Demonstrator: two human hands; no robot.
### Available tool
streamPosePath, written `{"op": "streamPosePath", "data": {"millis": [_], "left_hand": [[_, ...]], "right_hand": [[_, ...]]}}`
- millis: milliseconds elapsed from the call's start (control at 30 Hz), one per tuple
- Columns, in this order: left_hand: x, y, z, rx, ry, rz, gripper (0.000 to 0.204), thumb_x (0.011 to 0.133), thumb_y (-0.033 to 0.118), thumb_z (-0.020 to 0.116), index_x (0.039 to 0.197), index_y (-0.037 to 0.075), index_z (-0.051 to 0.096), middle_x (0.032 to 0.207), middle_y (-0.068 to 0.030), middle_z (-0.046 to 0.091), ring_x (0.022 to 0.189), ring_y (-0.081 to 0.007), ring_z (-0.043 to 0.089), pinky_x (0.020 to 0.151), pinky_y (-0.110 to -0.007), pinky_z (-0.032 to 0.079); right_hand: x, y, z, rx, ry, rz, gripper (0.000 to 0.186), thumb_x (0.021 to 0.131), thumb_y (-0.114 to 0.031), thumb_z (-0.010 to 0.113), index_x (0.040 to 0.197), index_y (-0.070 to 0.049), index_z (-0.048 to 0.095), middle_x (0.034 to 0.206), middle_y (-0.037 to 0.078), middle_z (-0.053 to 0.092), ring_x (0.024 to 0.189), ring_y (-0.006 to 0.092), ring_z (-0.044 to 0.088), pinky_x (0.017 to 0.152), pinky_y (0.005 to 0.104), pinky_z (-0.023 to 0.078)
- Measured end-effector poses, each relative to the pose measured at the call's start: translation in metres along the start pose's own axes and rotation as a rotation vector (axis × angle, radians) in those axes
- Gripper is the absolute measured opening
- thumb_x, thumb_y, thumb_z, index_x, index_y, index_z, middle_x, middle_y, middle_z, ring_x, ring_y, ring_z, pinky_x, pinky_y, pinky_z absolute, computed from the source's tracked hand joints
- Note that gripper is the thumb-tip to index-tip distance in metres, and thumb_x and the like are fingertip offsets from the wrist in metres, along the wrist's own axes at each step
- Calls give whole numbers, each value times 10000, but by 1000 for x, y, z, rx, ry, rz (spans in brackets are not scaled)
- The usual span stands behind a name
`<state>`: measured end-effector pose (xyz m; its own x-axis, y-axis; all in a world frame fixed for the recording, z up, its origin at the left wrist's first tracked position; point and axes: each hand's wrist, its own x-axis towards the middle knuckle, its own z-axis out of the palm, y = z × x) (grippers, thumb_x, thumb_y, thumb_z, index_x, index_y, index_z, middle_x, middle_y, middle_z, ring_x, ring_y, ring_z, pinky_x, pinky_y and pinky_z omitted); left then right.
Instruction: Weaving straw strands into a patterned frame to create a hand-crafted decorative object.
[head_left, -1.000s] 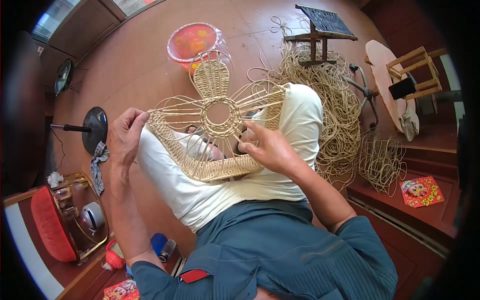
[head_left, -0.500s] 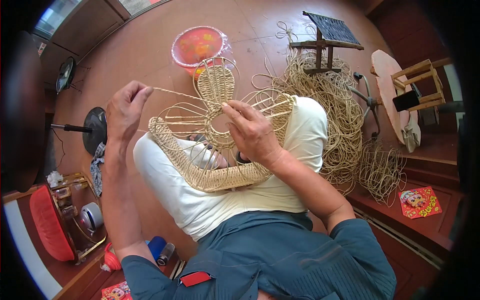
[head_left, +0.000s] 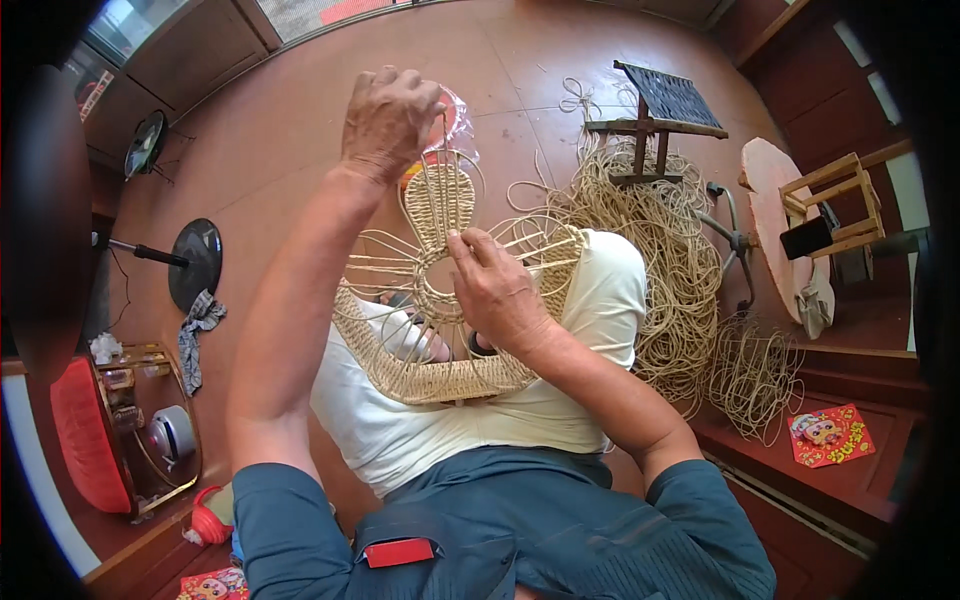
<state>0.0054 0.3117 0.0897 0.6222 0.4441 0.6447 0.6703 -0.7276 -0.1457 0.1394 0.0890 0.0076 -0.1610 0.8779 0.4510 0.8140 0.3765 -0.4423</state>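
A woven straw-coloured piece lies across my lap, with a wide curved band along its near side. From its small central ring, cords spread out in loops, and a woven petal points away from me. My right hand pinches the ring's right edge between thumb and fingers. Raised beyond the petal, my left hand is closed on a cord that runs taut down toward the ring. My left fingertips are partly turned from view.
A red basin in clear plastic stands behind my left hand. To the right lies a big heap of loose cord under a dark folding stool. A phone leans on a small wooden stool. A round black base stands at left.
My left hand has swung from the left side up and rightward to beyond the petal, drawing the cord with it. My right hand keeps its pinch on the ring. The view has shifted slightly.
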Motion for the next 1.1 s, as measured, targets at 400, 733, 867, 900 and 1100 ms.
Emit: {"op": "streamPosePath", "data": {"millis": [400,733,867,900,1100], "left_hand": [[-91,86,-46,-1063,-404,-1076,455,1056,139,677,1428,-81,536,945,-111,738,525,-100,604,472,-265,496],[-102,75,6,-979,-314,-829,525,1018,85,600,1509,-74,500,779,-62,620,600,-145,617,544,-347,513],[-99,85,-1,-842,-431,-909,371,969,176,575,1292,-2,535,973,-277,711,959,-507,698,899,-589,532],[-98,88,-3,-822,-382,-890,380,973,176,580,1304,-3,529,996,-283,718,992,-511,704,913,-586,533],[-93,94,-14,-844,-301,-802,391,983,133,604,1332,-12,505,1050,-318,731,1047,-533,709,924,-596,537]], "right_hand": [[-1,4,-1,56,35,18,399,966,-92,681,1335,51,632,1216,189,641,1073,349,705,925,433,588],[-2,9,1,79,79,10,369,953,-42,659,1314,29,644,1210,182,642,1055,349,708,903,429,593],[-4,9,3,77,85,5,404,943,-35,662,1341,38,656,1214,183,652,1056,348,713,918,423,596],[-5,9,3,80,83,7,411,942,-32,661,1347,42,658,1215,184,656,1062,347,714,921,421,596],[-4,10,2,89,88,4,427,944,-34,660,1366,31,666,1218,181,671,1082,345,715,923,421,600]]}}
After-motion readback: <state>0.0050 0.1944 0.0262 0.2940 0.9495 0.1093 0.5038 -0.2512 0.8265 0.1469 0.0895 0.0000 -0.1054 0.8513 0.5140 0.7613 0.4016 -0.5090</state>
